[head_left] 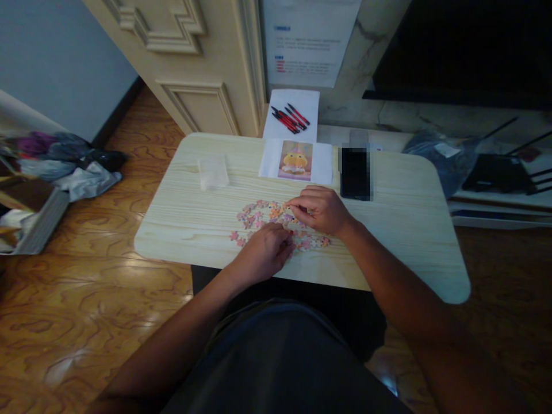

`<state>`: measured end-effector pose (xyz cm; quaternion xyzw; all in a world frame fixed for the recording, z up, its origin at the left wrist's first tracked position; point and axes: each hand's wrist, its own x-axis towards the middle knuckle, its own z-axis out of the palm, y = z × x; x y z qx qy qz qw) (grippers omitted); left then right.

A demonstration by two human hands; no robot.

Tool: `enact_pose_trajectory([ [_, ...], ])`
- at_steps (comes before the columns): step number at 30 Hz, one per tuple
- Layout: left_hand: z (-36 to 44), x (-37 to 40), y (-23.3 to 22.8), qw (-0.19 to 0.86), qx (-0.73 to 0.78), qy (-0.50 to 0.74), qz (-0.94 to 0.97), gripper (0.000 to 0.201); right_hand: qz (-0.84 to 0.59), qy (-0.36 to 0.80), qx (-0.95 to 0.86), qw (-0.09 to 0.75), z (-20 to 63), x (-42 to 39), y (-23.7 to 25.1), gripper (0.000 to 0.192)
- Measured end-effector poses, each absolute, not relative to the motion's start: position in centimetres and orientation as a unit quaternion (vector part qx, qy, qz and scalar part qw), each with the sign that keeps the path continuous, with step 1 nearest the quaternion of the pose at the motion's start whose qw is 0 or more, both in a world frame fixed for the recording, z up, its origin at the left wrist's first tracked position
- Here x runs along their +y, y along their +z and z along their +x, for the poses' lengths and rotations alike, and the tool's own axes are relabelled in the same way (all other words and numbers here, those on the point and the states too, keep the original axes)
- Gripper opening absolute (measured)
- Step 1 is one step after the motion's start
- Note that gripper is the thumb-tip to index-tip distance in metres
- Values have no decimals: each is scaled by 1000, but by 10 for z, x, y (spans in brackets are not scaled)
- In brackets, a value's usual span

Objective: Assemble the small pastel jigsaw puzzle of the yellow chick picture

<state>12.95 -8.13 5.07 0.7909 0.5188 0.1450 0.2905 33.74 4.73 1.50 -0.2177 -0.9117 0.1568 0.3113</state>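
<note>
I am leaning over a cluster of small pink and orange puzzle pieces (pixel 276 224) lying near the middle of the pale tabletop (pixel 401 241). My left hand (pixel 263 251) is curling down on the cluster's near edge, fingers narrowed together, though I cannot tell whether a piece is pinched beneath them. My right hand (pixel 321 210) is pressing bent fingertips onto the far side, seemingly steadying the joined part. The reference picture (pixel 295 161) is lying just beyond, in easy sight. A clear plastic box (pixel 213 172) and a dark phone (pixel 355 172) are sitting well apart, leaving bare wood on both sides for sliding pieces.
</note>
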Motion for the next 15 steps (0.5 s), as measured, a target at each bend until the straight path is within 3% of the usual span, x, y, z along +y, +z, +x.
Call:
enact_pose_trajectory([
  [15,131,-71,54,245,526,137,803,21,-216,158,-912,311,337,47,15,23],
])
